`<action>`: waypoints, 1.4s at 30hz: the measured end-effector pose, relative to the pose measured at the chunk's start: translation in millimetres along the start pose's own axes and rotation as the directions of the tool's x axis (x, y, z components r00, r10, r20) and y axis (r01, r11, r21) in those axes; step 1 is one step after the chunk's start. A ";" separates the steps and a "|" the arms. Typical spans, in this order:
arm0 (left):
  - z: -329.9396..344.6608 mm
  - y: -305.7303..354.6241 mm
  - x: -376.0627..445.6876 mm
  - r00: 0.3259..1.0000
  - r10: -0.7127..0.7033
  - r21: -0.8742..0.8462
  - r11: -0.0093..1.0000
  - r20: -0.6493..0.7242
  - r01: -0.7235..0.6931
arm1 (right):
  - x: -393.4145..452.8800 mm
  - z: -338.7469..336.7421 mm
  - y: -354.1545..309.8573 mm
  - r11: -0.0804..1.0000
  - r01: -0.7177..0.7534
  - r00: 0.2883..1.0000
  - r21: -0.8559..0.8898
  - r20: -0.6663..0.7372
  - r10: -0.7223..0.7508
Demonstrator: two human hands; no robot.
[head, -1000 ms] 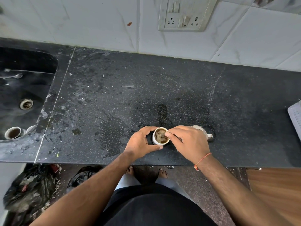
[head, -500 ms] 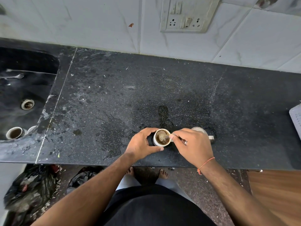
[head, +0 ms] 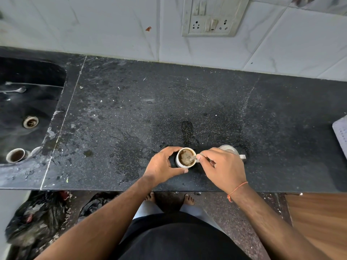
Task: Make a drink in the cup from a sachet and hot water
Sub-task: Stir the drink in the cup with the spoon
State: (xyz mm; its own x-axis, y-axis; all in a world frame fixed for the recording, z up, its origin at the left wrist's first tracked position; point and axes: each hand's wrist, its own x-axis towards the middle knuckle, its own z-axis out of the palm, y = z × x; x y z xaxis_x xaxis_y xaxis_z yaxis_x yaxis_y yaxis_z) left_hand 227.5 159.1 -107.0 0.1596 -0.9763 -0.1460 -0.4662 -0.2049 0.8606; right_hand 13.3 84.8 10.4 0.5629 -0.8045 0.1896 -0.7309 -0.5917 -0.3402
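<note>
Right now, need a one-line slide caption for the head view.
Left hand grips the white cup on the black counter while the right hand stirs the brown drink with a spoon.

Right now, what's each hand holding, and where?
Left hand grips the cup round its side wall. Right hand pinches the spoon by its handle.

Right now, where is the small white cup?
In the head view, the small white cup stands near the black counter's front edge, between the left hand and right hand.

The cup [head: 185, 158] stands on the counter [head: 131, 109], sink [head: 28, 102] far left, metal vessel [head: 230, 150] just right.
</note>
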 end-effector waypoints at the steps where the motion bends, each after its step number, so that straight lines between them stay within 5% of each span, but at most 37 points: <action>1: 0.0 0.2 0.1 1.000 0.004 0.005 1.000 -0.005 -0.004 | -1.2 1.1 -1.3 1.000 -0.011 1.000 0.021 0.012 0.011; 13: 0.2 0.2 1.1 1.000 0.009 0.008 1.000 -0.019 -0.009 | 4.3 2.1 -0.9 0.996 0.009 0.999 -0.094 -0.049 -0.013; 21: -0.9 2.0 -0.4 1.000 0.012 0.016 1.000 -0.008 -0.012 | 0.5 10.3 -4.9 0.996 -0.057 0.998 0.067 0.022 0.055; 29: -0.1 0.5 -1.2 1.000 -0.007 0.003 1.000 0.003 0.007 | 1.8 6.9 0.3 0.997 -0.035 0.998 -0.068 -0.055 0.031; 37: -0.9 1.1 -1.4 1.000 -0.016 0.004 1.000 0.007 0.016 | -4.9 7.4 -5.7 0.998 -0.045 0.999 0.047 -0.001 0.045; 42: 0.1 0.5 -1.3 1.000 -0.024 -0.008 1.000 0.003 0.024 | -1.3 10.1 -4.8 0.998 -0.031 0.998 -0.050 -0.064 0.027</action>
State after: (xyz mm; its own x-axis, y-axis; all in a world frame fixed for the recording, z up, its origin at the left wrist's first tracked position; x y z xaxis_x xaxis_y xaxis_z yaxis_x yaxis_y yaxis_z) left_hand 227.0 160.2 -106.4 0.1679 -0.9713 -0.1684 -0.4552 -0.2279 0.8607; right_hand 20.1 89.2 2.5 0.5169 -0.8221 0.2386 -0.7661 -0.5687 -0.2994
